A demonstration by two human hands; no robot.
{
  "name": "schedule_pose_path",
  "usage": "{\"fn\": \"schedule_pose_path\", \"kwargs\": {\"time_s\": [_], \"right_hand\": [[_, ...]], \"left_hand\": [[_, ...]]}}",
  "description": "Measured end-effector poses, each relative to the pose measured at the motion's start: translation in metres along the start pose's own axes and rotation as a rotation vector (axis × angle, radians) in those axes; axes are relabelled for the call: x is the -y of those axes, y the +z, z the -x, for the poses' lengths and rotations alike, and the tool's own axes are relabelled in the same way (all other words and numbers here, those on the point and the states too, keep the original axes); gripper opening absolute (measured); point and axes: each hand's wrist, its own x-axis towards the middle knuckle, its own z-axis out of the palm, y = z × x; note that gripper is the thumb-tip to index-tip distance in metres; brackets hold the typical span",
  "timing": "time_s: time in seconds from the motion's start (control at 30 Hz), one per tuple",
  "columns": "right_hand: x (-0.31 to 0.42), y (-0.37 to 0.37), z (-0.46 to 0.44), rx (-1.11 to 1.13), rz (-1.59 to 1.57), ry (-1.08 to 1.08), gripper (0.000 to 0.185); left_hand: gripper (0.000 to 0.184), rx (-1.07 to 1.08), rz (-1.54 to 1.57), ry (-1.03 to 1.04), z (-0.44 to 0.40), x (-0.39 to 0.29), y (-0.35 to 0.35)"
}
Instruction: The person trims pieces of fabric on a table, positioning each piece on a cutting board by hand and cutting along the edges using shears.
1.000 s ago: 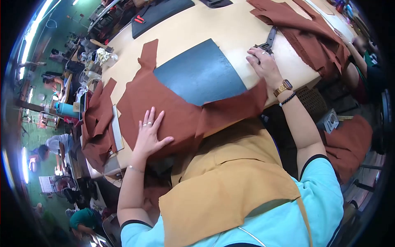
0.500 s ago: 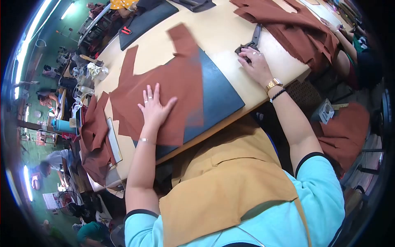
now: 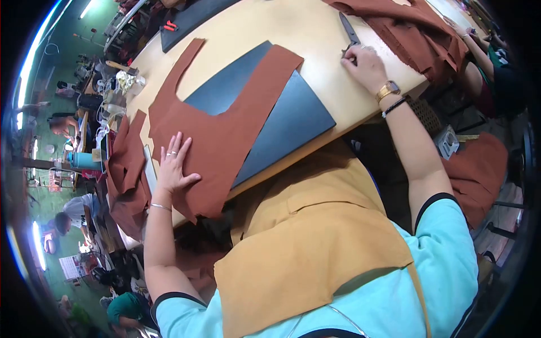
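My left hand (image 3: 173,169), fingers outspread, lies flat on the lower left part of a cut piece of brown fabric (image 3: 217,141). This piece has two long strips reaching away from me. It lies partly over a dark blue board (image 3: 301,110) and partly on the pale tabletop, and its lowest corner hangs past the table's near edge. To the right, my right hand (image 3: 366,69) is closed around the handles of a pair of dark scissors (image 3: 349,28). Their blades point away from me, and the fingers hide most of the handles.
More brown fabric lies at the upper right (image 3: 420,36) and in a heap at the left edge (image 3: 128,180). A red-handled tool (image 3: 169,26) rests on a dark board at the back. A co-worker's arm (image 3: 479,56) is at the far right.
The brown piece and my left hand have shifted left and toward me, uncovering more of the blue board. My right hand has closed on the scissors, whose blades now tilt left.
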Motion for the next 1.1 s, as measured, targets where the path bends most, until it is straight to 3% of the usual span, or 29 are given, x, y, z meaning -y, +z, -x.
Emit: {"fn": "schedule_pose_path", "kwargs": {"time_s": [0.13, 0.17, 0.37, 0.47, 0.5, 0.63, 0.73, 0.8, 0.87, 0.93, 1.0, 1.1], "right_hand": [[-0.022, -0.01, -0.008, 0.068, -0.093, 0.082, 0.036], [-0.029, -0.01, -0.011, 0.145, -0.261, 0.216, 0.04], [-0.037, -0.011, -0.028, 0.242, 0.065, 0.176, 0.042], [-0.036, -0.017, -0.044, 0.346, 0.151, 0.292, 0.051], [-0.034, -0.019, -0.048, 0.369, 0.174, 0.291, 0.053], [-0.017, -0.032, -0.056, 0.514, 0.254, 0.306, 0.055], [-0.012, -0.05, -0.047, 0.615, -0.033, 0.49, 0.046], [-0.034, -0.04, -0.03, 0.609, -0.492, 0.619, 0.034], [-0.009, -0.065, 0.006, 0.548, -1.069, 0.755, 0.024], [-0.005, -0.068, 0.045, 0.532, -1.093, 0.505, 0.021], [0.017, -0.083, 0.082, 0.528, -1.379, 0.508, 0.023], [0.037, -0.098, 0.133, 0.691, -1.555, 0.652, 0.032]], "left_hand": [[0.111, -0.047, -0.062, 0.064, -0.003, 0.007, -0.006], [0.111, -0.061, -0.063, 0.098, -0.006, 0.004, -0.008], [0.097, -0.149, 0.024, 0.238, -0.046, -0.038, -0.026], [0.088, -0.218, 0.086, 0.188, -0.089, -0.082, -0.022], [0.077, -0.222, 0.144, 0.162, -0.102, -0.103, -0.024], [0.067, -0.304, 0.285, 0.074, -0.159, -0.17, -0.011], [0.061, -0.307, 0.347, -0.003, -0.183, -0.194, -0.001], [0.059, -0.271, 0.31, -0.039, -0.185, -0.2, 0.004], [0.05, -0.243, 0.337, -0.014, -0.178, -0.193, 0.003], [0.046, -0.22, 0.371, 0.008, -0.167, -0.182, 0.004], [0.041, -0.212, 0.408, 0.02, -0.154, -0.172, -0.001], [0.04, -0.186, 0.469, 0.048, -0.14, -0.16, -0.003]]}}
